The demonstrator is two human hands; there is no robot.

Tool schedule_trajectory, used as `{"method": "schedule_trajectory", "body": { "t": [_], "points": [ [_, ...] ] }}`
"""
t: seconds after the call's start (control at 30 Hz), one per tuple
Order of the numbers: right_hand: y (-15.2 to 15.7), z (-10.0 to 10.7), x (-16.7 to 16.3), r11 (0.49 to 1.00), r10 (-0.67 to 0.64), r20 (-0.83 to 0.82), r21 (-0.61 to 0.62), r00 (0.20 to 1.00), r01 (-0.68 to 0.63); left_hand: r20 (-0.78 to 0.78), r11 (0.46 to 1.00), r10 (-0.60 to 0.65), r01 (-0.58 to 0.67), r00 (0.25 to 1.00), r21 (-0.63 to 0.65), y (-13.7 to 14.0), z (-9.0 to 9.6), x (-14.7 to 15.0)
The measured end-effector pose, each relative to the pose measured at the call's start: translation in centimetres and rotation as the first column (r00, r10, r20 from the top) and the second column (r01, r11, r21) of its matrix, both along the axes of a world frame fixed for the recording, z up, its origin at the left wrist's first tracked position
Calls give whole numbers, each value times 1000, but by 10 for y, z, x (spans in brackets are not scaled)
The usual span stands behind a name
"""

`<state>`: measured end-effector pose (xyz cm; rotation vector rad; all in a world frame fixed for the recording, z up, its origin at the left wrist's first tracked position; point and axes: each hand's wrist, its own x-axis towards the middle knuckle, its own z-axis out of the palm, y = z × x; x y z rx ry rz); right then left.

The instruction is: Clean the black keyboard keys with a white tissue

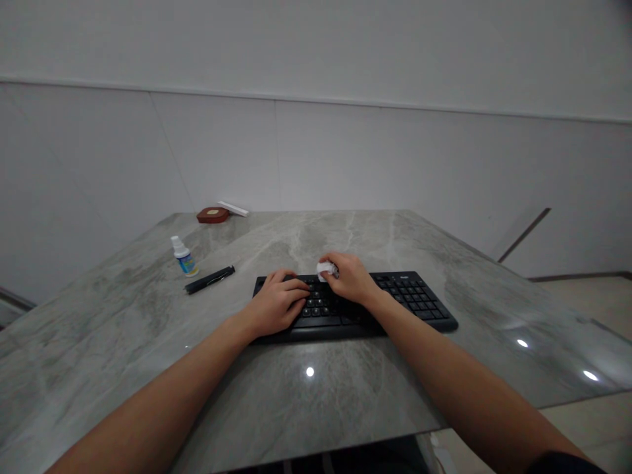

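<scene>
A black keyboard lies flat on the marble-patterned table. Resting on its left part is my left hand, fingers stretched out over the keys. My right hand pinches a crumpled white tissue between thumb and fingers at the keyboard's upper middle. The hands and the right forearm hide part of the keys. Whether the tissue touches the keys is hard to make out.
Left of the keyboard lies a black pen-like tool. A small white spray bottle with a colourful label stands behind it. Near the back edge are a reddish-brown box and a white strip-like object. A pale wall rises behind the table.
</scene>
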<state>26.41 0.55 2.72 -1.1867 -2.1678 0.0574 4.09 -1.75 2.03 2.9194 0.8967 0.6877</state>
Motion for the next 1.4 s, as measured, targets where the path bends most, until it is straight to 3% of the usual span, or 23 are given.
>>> {"method": "schedule_trajectory", "body": {
  "t": [0.17, 0.33, 0.5, 0.77, 1.03, 1.13, 1.3, 1.4],
  "points": [
    [-1, -1, -2, 983, 165, 53, -84, 985, -160, 8, 1000, -9, 9, 1000, -9, -1, 0, 0],
    [1, -5, -2, 995, 75, 49, -68, 996, -71, -7, 1000, -8, 7, 1000, -20, -2, 1, 0],
    [1, -6, -3, 982, 163, 31, -103, 986, -159, -25, 1000, -8, 8, 1000, -28, -2, 1, 0],
    [2, -10, -5, 996, 54, -41, -72, 998, -57, -32, 1000, -8, 8, 999, -22, -4, 1, 0],
    [0, -12, -5, 999, -40, -297, 24, 954, 49, -37, 999, 33, -34, 999, -24, -5, 2, -1],
    [-1, -7, -3, 1000, -6, -319, -8, 948, 3, -56, 999, 38, -40, 998, -22, -5, -1, -2],
    [3, -11, -2, 985, -124, -369, -160, 921, 68, -84, 998, 44, -47, 996, -34, -5, -2, -1],
    [6, -16, -2, 973, -98, -474, -231, 875, -16, -80, 998, 41, -45, 996, -47, -5, -1, -1]
  ]
}}
